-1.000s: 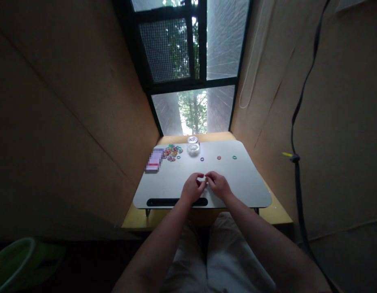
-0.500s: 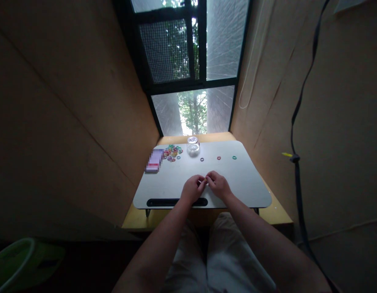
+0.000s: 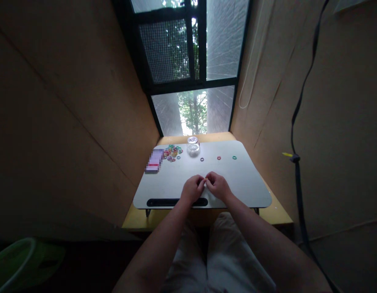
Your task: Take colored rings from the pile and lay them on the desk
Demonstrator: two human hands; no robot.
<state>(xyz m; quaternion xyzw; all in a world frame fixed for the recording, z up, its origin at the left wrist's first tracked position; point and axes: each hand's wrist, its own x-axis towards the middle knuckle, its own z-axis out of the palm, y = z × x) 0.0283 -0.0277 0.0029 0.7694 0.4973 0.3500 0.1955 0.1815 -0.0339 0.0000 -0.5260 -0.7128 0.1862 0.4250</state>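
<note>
The white, round-cornered table [image 3: 164, 183] carries a clear jar [image 3: 193, 148], with a loose heap of coloured rings [image 3: 173, 152] to the jar's left and a blurred flat slab [image 3: 154, 160] farther left. To the jar's right, 3 rings lie apart in a row: a dark ring [image 3: 202, 160] nearest the jar, then a red ring [image 3: 219, 159], then a green ring [image 3: 234, 158].
</note>
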